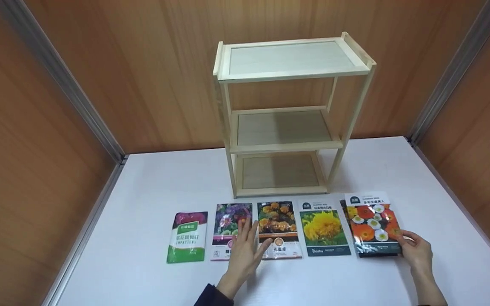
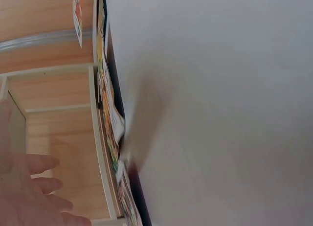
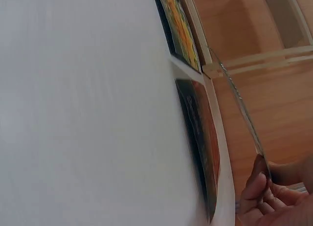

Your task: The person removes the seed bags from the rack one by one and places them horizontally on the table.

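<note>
My right hand (image 1: 417, 250) pinches the right edge of a seed packet (image 1: 372, 225) showing orange and white poppies. The right wrist view has this packet edge-on between thumb and fingers, raised above another dark-edged packet (image 3: 200, 133) on the table. Spread fingers mark my left hand (image 1: 244, 251), which hovers over the gap between a pink-and-purple flower packet (image 1: 223, 229) and an orange marigold packet (image 1: 277, 219). Nothing is in its grasp. Between the marigold packet and the held one lies a yellow sunflower packet (image 1: 325, 229). A green-and-white impatiens packet (image 1: 187, 238) is at the row's left end.
Behind the row stands a pale wooden three-tier shelf (image 1: 285, 148) on the white table (image 1: 151, 182). Wood-grain panels (image 1: 164, 76) with grey metal corner strips enclose the back and both sides.
</note>
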A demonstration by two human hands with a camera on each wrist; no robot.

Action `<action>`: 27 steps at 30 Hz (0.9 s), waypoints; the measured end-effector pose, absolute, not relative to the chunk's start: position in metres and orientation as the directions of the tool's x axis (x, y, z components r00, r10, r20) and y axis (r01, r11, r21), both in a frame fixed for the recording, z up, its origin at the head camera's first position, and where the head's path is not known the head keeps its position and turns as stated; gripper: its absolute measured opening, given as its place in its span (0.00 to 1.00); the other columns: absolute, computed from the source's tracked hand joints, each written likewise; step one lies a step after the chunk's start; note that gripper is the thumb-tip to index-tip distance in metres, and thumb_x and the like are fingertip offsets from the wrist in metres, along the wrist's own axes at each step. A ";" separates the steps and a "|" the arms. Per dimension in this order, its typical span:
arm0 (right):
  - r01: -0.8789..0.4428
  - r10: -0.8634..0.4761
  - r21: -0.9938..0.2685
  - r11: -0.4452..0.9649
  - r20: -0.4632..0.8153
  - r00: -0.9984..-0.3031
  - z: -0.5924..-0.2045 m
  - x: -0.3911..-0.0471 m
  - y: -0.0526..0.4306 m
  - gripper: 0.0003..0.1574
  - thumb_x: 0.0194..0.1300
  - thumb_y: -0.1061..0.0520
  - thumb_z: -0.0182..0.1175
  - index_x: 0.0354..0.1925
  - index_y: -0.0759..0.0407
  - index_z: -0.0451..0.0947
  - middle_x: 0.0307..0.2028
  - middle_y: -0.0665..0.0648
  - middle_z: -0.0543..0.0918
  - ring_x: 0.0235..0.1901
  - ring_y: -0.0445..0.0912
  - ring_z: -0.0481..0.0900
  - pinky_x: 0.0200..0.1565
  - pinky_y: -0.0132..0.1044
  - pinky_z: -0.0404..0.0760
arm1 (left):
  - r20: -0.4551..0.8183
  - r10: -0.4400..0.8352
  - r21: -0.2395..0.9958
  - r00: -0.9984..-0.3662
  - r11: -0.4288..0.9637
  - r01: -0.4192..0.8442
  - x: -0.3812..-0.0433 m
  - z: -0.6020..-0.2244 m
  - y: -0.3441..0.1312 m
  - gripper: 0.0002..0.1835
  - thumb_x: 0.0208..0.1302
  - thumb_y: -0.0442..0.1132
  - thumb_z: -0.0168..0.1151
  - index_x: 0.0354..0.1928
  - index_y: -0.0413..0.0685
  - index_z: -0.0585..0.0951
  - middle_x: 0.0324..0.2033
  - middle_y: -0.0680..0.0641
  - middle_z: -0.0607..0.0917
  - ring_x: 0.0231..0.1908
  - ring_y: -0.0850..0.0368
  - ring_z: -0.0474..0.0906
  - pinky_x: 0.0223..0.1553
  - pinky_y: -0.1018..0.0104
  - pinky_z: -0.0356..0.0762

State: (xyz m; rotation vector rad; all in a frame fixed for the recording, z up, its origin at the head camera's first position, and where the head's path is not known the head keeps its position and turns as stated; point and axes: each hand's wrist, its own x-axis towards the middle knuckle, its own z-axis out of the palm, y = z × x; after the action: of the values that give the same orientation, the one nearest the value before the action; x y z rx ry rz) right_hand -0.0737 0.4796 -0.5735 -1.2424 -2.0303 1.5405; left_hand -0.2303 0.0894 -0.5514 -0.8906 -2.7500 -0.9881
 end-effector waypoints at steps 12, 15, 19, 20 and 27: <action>0.603 0.844 -0.793 0.084 -0.265 -0.466 -0.611 -0.063 0.572 0.30 0.65 0.49 0.47 0.59 0.65 0.63 0.34 0.59 0.74 0.24 0.39 0.71 0.23 0.31 0.74 | 0.185 0.494 0.380 -0.849 0.761 0.526 -0.252 -0.552 0.053 0.44 0.52 0.68 0.48 0.65 0.46 0.58 0.65 0.41 0.53 0.63 0.38 0.45 0.56 0.36 0.43; 0.621 0.843 -0.781 0.071 -0.286 -0.456 -0.605 -0.063 0.582 0.30 0.65 0.49 0.47 0.59 0.65 0.62 0.39 0.62 0.72 0.27 0.41 0.70 0.24 0.30 0.74 | 0.175 0.492 0.357 -0.853 0.776 0.521 -0.256 -0.553 0.047 0.45 0.52 0.69 0.47 0.66 0.47 0.57 0.65 0.41 0.53 0.63 0.39 0.44 0.56 0.35 0.42; 0.618 0.833 -0.786 0.005 -0.339 -0.438 -0.579 -0.062 0.576 0.25 0.65 0.52 0.49 0.56 0.65 0.67 0.39 0.64 0.71 0.29 0.44 0.69 0.21 0.30 0.74 | 0.165 0.491 0.331 -0.856 0.790 0.517 -0.259 -0.555 0.041 0.47 0.51 0.71 0.46 0.66 0.48 0.56 0.65 0.40 0.54 0.63 0.38 0.43 0.56 0.35 0.42; 0.617 0.832 -0.787 -0.005 -0.346 -0.434 -0.571 -0.061 0.572 0.24 0.64 0.53 0.49 0.55 0.66 0.68 0.40 0.65 0.70 0.30 0.45 0.69 0.21 0.31 0.73 | 0.162 0.490 0.327 -0.856 0.792 0.515 -0.260 -0.555 0.039 0.47 0.50 0.71 0.46 0.66 0.47 0.56 0.65 0.40 0.54 0.63 0.38 0.43 0.56 0.34 0.42; 0.679 0.845 -0.734 0.010 -0.356 -0.398 -0.579 -0.059 0.586 0.27 0.65 0.55 0.47 0.59 0.67 0.62 0.56 0.72 0.61 0.43 0.53 0.62 0.21 0.28 0.70 | 0.151 0.484 0.308 -0.862 0.805 0.506 -0.262 -0.557 0.029 0.47 0.49 0.71 0.47 0.65 0.46 0.57 0.65 0.40 0.54 0.63 0.37 0.44 0.55 0.34 0.42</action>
State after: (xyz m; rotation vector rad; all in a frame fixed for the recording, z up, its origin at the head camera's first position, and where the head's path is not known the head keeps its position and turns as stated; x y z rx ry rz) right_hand -0.0587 0.5861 -0.5790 -1.6061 -2.0921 1.3357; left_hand -0.2616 0.0291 -0.5569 -0.8023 -2.9227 -0.5271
